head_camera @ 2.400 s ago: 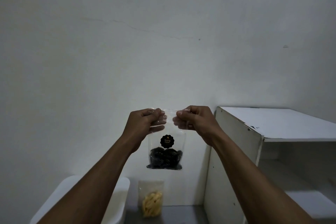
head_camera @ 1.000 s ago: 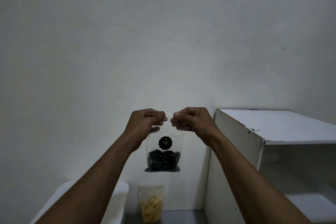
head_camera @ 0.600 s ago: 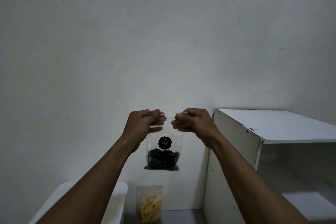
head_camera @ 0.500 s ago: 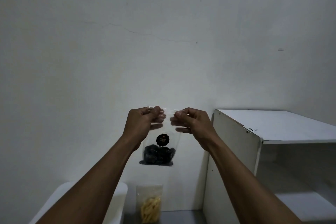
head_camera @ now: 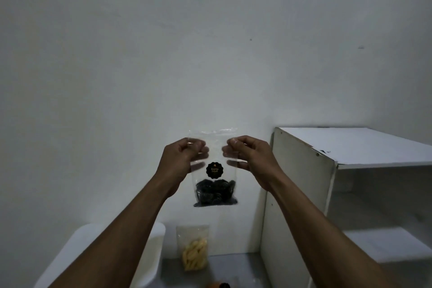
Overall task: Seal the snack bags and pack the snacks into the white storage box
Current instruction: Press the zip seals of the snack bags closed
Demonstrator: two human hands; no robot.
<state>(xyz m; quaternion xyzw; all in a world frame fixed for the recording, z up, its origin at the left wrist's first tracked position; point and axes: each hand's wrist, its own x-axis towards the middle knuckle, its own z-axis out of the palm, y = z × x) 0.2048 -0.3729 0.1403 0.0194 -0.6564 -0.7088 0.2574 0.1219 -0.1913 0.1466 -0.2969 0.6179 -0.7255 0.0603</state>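
Left hand (head_camera: 182,161) and right hand (head_camera: 252,156) pinch the top corners of the snack bag (head_camera: 214,186); its unpressed middle may leave the zip gaping.

White shelf unit (head_camera: 301,182) blocks right; open air left. Below, yellow snack bag (head_camera: 194,250) stands beside storage box (head_camera: 155,255).

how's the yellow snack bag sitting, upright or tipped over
Upright. The yellow snack bag stands on its bottom edge on the grey surface, top edge up, with the snacks settled low inside.
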